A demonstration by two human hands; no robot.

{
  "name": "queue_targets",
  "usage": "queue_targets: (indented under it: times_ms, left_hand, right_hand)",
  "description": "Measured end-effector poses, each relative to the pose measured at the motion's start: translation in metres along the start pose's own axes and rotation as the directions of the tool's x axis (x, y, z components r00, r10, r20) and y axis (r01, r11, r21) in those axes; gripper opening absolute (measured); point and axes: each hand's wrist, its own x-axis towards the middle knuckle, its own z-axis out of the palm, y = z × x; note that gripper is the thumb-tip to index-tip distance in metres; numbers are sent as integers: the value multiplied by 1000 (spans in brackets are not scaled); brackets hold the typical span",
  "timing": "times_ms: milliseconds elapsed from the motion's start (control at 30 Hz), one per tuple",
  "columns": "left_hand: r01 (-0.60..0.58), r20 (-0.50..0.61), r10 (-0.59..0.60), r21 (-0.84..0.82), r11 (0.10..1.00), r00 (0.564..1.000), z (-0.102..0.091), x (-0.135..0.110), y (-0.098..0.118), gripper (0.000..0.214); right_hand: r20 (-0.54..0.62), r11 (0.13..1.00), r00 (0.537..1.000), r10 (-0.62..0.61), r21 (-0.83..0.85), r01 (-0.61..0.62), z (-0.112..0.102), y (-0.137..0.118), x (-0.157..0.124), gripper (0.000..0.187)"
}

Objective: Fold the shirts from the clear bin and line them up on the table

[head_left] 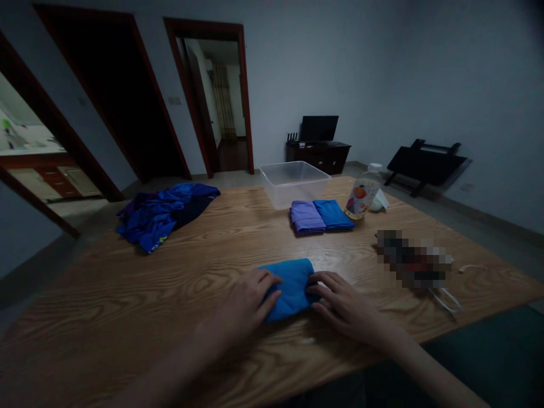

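A folded piece of bright blue cloth (292, 286) lies on the wooden table in front of me. At its left end, my left hand (254, 294) has its fingers and thumb curled over the edge. My right hand (338, 300) grips the opposite end, with bent fingertips against the cloth's right edge. Beyond them, a folded purple cloth (306, 217) and a folded blue cloth (334, 215) lie side by side. Farther left is a loose, crumpled heap of blue and dark clothing (170, 209).
Behind the folded pieces stands a clear plastic bin (289, 195). A labelled bottle (362, 195) with a white cap is right of them, near a small white item (379, 201). A pixelated object (412, 260) with a white cord lies on the table's (204, 249) right side.
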Motion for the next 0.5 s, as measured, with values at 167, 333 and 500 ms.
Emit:
queue_targets:
  times_ms: [167, 333, 500]
  left_hand:
    - [121, 129, -107, -105, 987, 986, 8, 59, -22, 62]
    - [283, 407, -148, -295, 912, 901, 16, 108, -48, 62]
    - [446, 394, -219, -707, 549, 893, 2, 146, -84, 65]
  right_hand:
    - [-81, 997, 995, -54, -67, 49, -1, -8, 0, 31]
    - [-212, 993, 975, 73, -77, -91, 5, -4, -29, 41]
    - [-312, 972, 923, 226, 14, -233, 27, 6, -58, 40]
